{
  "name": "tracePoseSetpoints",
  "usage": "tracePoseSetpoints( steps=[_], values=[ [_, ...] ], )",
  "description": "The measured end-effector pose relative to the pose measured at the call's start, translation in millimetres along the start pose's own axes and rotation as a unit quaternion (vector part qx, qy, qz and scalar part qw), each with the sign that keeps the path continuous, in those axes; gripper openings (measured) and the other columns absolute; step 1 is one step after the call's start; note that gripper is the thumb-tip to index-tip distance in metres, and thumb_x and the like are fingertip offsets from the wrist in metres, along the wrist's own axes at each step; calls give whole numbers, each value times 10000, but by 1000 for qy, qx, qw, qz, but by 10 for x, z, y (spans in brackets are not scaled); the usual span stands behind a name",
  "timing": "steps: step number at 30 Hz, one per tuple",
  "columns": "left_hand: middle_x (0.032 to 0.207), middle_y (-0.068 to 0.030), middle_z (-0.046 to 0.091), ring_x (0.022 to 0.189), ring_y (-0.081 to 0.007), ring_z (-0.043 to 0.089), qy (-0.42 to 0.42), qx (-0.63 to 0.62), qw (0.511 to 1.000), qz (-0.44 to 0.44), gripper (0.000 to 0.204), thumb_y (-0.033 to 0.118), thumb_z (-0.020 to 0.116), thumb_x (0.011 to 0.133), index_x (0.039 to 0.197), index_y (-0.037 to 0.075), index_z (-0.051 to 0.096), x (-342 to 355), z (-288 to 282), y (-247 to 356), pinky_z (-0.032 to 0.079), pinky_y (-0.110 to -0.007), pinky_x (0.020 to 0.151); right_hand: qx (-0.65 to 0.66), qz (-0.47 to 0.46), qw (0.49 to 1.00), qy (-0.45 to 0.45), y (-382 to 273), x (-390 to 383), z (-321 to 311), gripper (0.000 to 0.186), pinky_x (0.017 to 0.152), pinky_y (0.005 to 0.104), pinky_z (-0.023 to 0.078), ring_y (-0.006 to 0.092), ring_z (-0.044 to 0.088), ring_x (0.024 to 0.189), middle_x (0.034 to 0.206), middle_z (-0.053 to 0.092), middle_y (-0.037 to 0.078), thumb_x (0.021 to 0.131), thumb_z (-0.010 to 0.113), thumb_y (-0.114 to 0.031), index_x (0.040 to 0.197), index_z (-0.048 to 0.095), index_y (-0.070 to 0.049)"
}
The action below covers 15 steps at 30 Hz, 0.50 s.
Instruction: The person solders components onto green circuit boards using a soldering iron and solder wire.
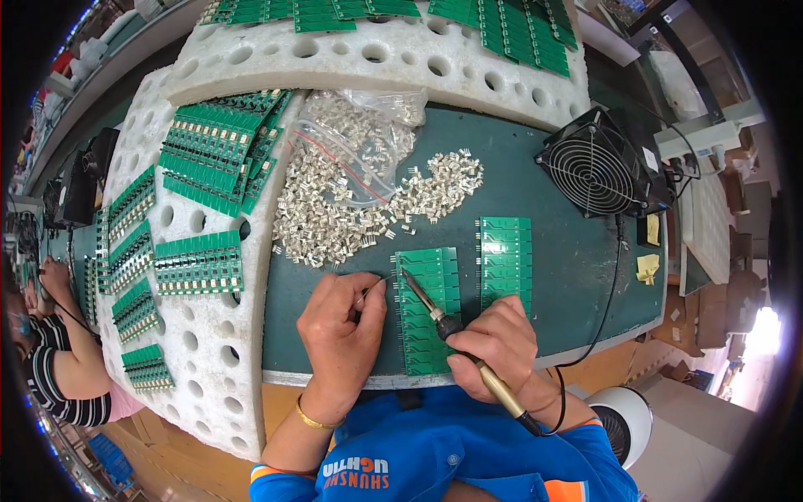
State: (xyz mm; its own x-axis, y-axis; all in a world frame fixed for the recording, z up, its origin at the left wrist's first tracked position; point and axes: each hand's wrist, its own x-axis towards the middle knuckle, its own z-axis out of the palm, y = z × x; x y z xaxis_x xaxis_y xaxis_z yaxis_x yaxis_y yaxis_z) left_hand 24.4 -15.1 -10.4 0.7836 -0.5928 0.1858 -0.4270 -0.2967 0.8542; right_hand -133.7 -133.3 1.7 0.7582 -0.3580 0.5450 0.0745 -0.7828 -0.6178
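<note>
In my right hand [498,347] is a soldering iron [481,368], gripped by its handle with the tip pointing up and left. The tip is over the upper left part of a green circuit board [428,322] in front of me. My left hand [343,322] is closed just left of that board, fingertips pinched on a thin strand that looks like solder wire [363,294]. A second green board [506,255] lies to the right, partly behind my right hand. Beyond my left hand spreads a pile of small white connectors [322,213].
A clear plastic bag [368,138] of connectors lies on the pile. Boards with parts [199,262] rest on a white foam slab [196,343] at left; another foam slab [335,63] holds boards at the back. A black fan [592,167] stands right. A co-worker's arm [79,368] shows far left.
</note>
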Motion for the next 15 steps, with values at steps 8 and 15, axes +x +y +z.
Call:
tracePoseSetpoints(
  steps=[8,15],
  values=[
    [685,1,507,572,-55,420,0,-10,1000,6,88,-29,768,816,873,19,722,-14,8,-35,323,-224,494,-6,0,1000,-13,-37,-33,-14,291,621,358,397,218,559,619,725,607,32,712,826,-156,949,680,-73],
    [684,-25,539,569,-87,468,-9,-8,1000,-2,92,-28,769,815,877,22,721,-11,-14,-12,366,-252,498,-25,1,999,-21,-76,-75,2,321,631,349,405,205,566,633,730,598,24,723,845,-214,968,684,-85]
  ],
)
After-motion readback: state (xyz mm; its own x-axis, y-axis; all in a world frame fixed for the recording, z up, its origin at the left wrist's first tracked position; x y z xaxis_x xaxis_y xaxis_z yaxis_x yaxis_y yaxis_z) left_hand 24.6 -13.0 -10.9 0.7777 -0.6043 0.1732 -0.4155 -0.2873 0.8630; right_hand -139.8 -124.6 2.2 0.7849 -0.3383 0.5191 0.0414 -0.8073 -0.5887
